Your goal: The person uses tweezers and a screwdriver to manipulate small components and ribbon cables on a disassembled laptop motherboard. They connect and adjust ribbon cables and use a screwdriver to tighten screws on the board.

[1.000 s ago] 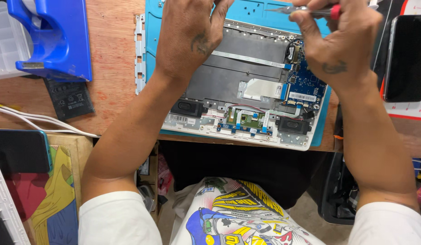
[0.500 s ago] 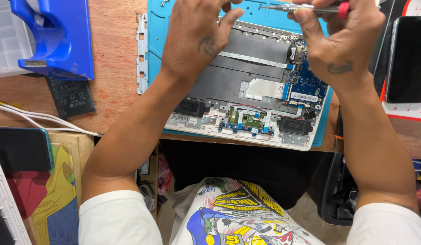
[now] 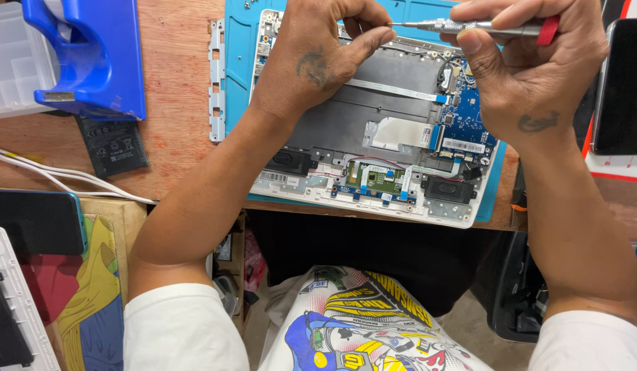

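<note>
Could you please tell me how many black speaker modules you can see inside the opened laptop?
2. One black oblong speaker module sits at the near-left corner of the opened white laptop chassis, the other at the near-right corner. Both hands cover the far part, so more could be hidden.

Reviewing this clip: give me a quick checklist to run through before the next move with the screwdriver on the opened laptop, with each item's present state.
1. Screwdriver gripped firmly: ok, right hand wraps its shaft, thumb underneath.
2. Tip supported: ok, left hand has its thumb and fingers pinched right at the tip.
3. Tip seated in a screw: cannot tell, the fingers hide the contact point.
4. Opened laptop lying flat on the blue mat: ok.
5. Ribbon cables out of the tool's way: ok, they lie nearer the person than the tip.
6. Loose metal bracket away from the board: ok, it lies off the laptop, at the mat's left edge.
</note>
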